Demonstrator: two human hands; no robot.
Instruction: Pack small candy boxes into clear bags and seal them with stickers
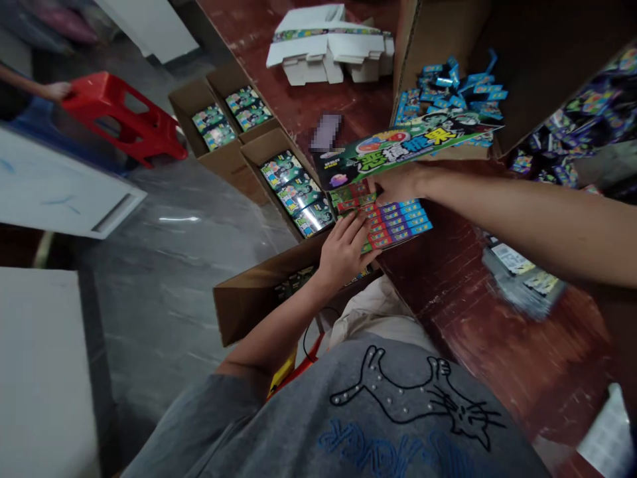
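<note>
A green printed display box (398, 149) is open at the edge of a dark red table (497, 345), its lid lifted and showing large characters. Inside lie rows of small colourful packets (398, 222). My left hand (343, 249) lies on the near left corner of the packets, fingers stretched forward and pressed together on them. My right hand (401, 184) reaches in from the right and grips the box just under the lid, fingers curled.
Cardboard cartons (298, 192) with finished green boxes stand on the floor to the left. A big carton (448, 86) of blue packets and flat white box blanks (328, 43) sit at the back of the table. Another person's hand holds a red stool (124, 116).
</note>
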